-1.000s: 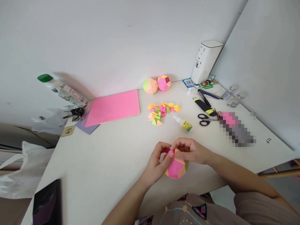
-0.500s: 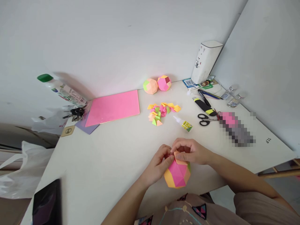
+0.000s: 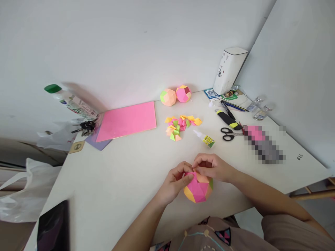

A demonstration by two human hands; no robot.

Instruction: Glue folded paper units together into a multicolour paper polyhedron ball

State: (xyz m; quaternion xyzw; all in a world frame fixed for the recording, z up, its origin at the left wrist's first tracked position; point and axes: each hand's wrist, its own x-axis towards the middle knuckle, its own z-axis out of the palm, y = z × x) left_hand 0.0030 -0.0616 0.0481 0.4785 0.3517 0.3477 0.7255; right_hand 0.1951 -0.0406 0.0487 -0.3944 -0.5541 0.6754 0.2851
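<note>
A many-sided folded paper ball (image 3: 199,191) in pink, orange, peach and green sits between my hands near the table's front edge. My left hand (image 3: 176,179) pinches its upper left side, thumb on a pink face. At the top, my right hand (image 3: 213,167) has thumb and fingers closed on a peach paper flap. The fingertips of both hands nearly meet there, and part of the flap is hidden behind them. Beyond them lies a loose group of small folded paper pieces (image 3: 180,122), with a small glue bottle (image 3: 205,138) to its right.
Two finished-looking paper balls (image 3: 168,97) rest by the wall. Pink paper sheets (image 3: 128,120), keys (image 3: 87,126) and a green-capped bottle (image 3: 72,101) are at left. Scissors (image 3: 228,134), a utility knife (image 3: 227,119) and glass jars (image 3: 263,112) are at right. A dark flat object (image 3: 53,226) lies front left.
The ball has tilted and risen slightly in my hands. The peach flap now lies flatter against its top, with my right fingers pressed closer to it.
</note>
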